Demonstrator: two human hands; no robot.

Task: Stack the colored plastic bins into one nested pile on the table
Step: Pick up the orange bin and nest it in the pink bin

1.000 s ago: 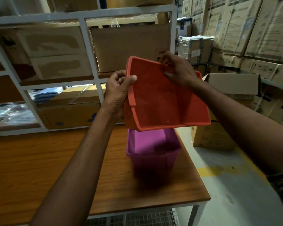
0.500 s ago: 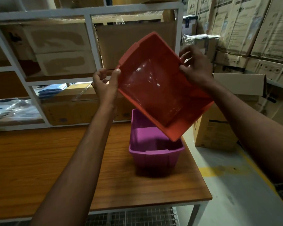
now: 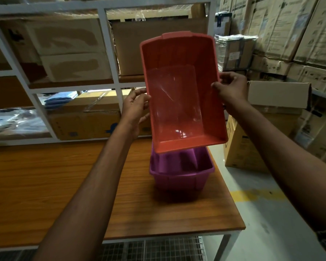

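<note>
The purple bin [image 3: 179, 178] is sitting upright and open on the wooden surface [image 3: 45, 185]. It is near the right-hand edge, with the floor [image 3: 271, 213] dropping away just beside it. That looks like the first risk: a sideways knock during nesting could be pushing it toward that edge.

Directly above it, the orange-red bin [image 3: 181, 102] is hanging in the air, tipped steeply so its open mouth is facing the person. Its lower rim is overlapping the purple bin's far end in this view, and I cannot tell whether they are touching. The left hand [image 3: 136, 108] is holding the left wall with its fingers curved against it. The right hand [image 3: 232, 87] is pinching the right rim, thumb inside.

Coming down tilted like this, the bin is likely to be catching a corner on the purple rim, then jamming crooked or tipping the purple bin. Both grips look light, so a snag could be twisting the bin out of the fingers. Levelling it first seems wise.

For room, bare wood is stretching away to the left of the purple bin, and the near edge is lying well apart from it. Farther back, the white shelf frame [image 3: 102, 44] is standing close behind the surface, limiting any swing that way. A cardboard box [image 3: 241, 147] is standing on the floor off the right edge.
</note>
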